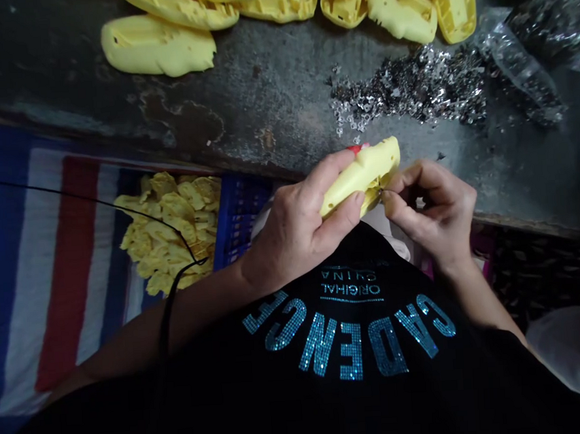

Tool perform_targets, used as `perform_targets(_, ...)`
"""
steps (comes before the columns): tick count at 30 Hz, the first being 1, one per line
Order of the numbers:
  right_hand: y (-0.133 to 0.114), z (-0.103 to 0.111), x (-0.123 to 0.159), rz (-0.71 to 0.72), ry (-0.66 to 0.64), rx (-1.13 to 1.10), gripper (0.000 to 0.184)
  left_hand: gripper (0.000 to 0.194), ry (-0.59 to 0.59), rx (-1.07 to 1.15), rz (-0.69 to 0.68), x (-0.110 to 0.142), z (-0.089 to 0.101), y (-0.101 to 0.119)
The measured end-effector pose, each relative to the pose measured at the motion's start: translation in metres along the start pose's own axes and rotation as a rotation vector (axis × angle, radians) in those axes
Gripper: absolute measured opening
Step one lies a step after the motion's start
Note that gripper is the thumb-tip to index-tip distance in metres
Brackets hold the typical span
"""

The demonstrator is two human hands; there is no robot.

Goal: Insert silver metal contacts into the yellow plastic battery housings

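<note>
My left hand (302,219) is wrapped round a yellow plastic shell (361,176), held tilted in front of my chest with its open side partly toward my right hand. My right hand (431,208) is closed in a pinch at the shell's lower right edge. Between its thumb and forefinger is a small dark metal clip (381,192), mostly hidden by the fingertips; it touches or nearly touches the shell's inside. A bit of red and pink shows behind the shell, near my left fingers. Beyond my hands lies a pile of small shiny metal clips (410,92) on the dark bench.
More yellow shells (161,45) lie along the far side of the bench (273,106). A clear plastic bag (521,65) is at the right of the metal pile. Below left, yellow parts (172,224) are heaped beside a blue crate (240,210). A black cord (172,296) crosses my left arm.
</note>
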State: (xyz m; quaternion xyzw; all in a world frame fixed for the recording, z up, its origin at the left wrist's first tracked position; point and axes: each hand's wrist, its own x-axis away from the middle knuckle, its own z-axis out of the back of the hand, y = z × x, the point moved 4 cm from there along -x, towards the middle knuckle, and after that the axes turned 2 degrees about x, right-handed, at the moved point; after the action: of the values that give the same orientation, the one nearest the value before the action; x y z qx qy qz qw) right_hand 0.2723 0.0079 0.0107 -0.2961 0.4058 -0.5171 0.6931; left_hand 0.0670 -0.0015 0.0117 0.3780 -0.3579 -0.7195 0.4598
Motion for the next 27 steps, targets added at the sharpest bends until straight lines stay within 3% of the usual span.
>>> perform_targets(5, 0.007, -0.003, 0.005, -0.143, -0.006, -0.159, 0.019, 0.046, -0.025, 0.046, 0.064, -0.001, 0.002, -0.001)
perform_targets(22, 0.013, 0.0, 0.001, -0.113, -0.055, -0.114, 0.02, 0.047, -0.022, -0.03, -0.013, 0.0, -0.002, 0.005)
perform_targets(27, 0.018, 0.002, 0.003, -0.093, -0.047, -0.134, 0.019, 0.047, -0.045, -0.003, 0.073, -0.001, -0.002, 0.0)
